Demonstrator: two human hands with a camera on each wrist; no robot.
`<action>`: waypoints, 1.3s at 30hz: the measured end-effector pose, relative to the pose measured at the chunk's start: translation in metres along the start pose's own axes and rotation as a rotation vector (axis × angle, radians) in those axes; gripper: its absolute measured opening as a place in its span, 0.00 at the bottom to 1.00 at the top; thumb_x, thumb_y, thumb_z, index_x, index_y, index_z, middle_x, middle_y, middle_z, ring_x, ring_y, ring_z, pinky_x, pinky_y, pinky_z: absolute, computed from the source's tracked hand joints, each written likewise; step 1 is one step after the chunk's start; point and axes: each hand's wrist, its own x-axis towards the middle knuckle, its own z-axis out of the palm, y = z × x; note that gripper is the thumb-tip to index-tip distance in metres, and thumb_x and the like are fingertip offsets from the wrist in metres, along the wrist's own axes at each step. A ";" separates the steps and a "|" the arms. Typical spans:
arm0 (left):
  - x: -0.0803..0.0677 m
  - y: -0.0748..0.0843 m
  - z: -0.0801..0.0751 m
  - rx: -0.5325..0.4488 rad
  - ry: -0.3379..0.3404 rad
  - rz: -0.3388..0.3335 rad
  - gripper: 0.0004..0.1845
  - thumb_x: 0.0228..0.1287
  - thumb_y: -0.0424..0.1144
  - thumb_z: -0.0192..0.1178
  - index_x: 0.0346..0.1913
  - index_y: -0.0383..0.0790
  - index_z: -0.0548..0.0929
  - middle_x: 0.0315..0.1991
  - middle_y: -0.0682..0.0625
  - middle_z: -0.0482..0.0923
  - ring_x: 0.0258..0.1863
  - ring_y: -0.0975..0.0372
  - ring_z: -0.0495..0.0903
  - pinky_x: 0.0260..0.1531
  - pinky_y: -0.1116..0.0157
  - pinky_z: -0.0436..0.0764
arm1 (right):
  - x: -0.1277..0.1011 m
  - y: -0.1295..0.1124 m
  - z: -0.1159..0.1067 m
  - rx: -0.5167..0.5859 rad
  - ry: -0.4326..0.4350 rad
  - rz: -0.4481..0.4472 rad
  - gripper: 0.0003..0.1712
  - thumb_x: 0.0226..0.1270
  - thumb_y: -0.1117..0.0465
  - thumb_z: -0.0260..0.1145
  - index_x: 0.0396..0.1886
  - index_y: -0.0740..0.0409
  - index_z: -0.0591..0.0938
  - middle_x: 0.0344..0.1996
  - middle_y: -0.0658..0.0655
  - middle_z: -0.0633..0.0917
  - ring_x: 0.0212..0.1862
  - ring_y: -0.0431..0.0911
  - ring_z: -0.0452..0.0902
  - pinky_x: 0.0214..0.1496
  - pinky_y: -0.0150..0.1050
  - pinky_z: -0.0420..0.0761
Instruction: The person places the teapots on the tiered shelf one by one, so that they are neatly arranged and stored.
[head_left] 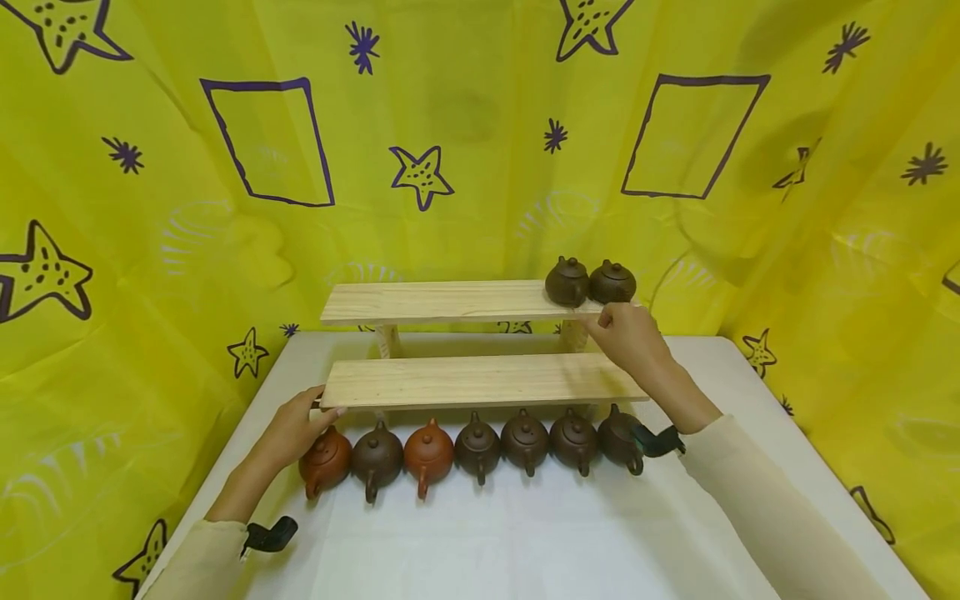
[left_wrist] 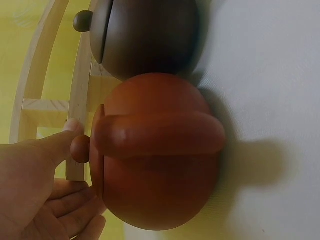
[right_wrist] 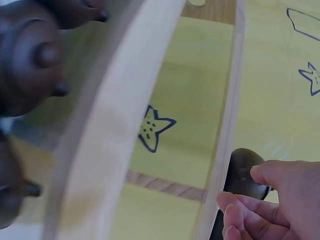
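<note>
My left hand (head_left: 296, 427) grips the left end of the lower wooden shelf board (head_left: 480, 382), thumb over its front edge. Right beside it sits a reddish-brown teapot (left_wrist: 160, 185) at the end of a row on the table. My right hand (head_left: 628, 333) is up at the front edge of the upper board (head_left: 435, 302), near its right end. Just behind that hand are two dark brown teapots (head_left: 567, 283), the right one (head_left: 612, 282) partly hidden by it. In the right wrist view, thumb and bent fingers stand apart, overlapping a dark teapot (right_wrist: 244, 167).
Along the table in front of the two-tier stand runs a row of several teapots, including another reddish one (head_left: 428, 452) and a dark one (head_left: 477, 447). My right sleeve (head_left: 757, 492) passes beside the row's right end. A yellow patterned curtain (head_left: 480, 125) hangs behind.
</note>
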 end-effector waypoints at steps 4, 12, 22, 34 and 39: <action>0.001 0.000 0.000 0.002 0.000 0.011 0.37 0.79 0.49 0.62 0.73 0.19 0.67 0.68 0.22 0.72 0.69 0.30 0.70 0.67 0.32 0.71 | -0.028 0.013 -0.004 -0.030 -0.018 -0.012 0.24 0.80 0.54 0.63 0.22 0.62 0.80 0.13 0.49 0.69 0.18 0.44 0.63 0.23 0.37 0.64; 0.001 -0.001 0.003 -0.003 0.002 0.010 0.36 0.79 0.47 0.61 0.73 0.19 0.66 0.69 0.21 0.70 0.70 0.30 0.69 0.68 0.32 0.69 | -0.097 0.037 0.009 -0.031 -0.033 0.033 0.21 0.80 0.54 0.65 0.26 0.62 0.81 0.15 0.51 0.72 0.18 0.44 0.66 0.22 0.38 0.67; 0.003 -0.003 0.002 0.004 0.014 0.015 0.37 0.78 0.48 0.62 0.73 0.20 0.67 0.67 0.22 0.72 0.69 0.29 0.70 0.67 0.32 0.70 | -0.154 0.059 0.040 -0.095 -0.123 0.169 0.27 0.75 0.44 0.68 0.22 0.58 0.76 0.15 0.51 0.72 0.19 0.44 0.67 0.20 0.38 0.67; 0.003 -0.004 0.003 -0.001 0.007 0.006 0.38 0.78 0.48 0.63 0.74 0.20 0.66 0.70 0.21 0.70 0.71 0.29 0.67 0.69 0.32 0.68 | -0.163 0.063 0.063 -0.056 -0.151 0.187 0.27 0.77 0.53 0.67 0.17 0.54 0.69 0.14 0.50 0.68 0.20 0.44 0.65 0.20 0.37 0.64; 0.002 -0.006 0.002 0.002 0.006 0.003 0.37 0.79 0.48 0.62 0.74 0.20 0.66 0.69 0.21 0.70 0.71 0.29 0.67 0.69 0.32 0.68 | -0.165 0.062 0.065 -0.061 -0.172 0.192 0.21 0.77 0.56 0.66 0.23 0.58 0.73 0.16 0.53 0.71 0.21 0.46 0.67 0.22 0.39 0.66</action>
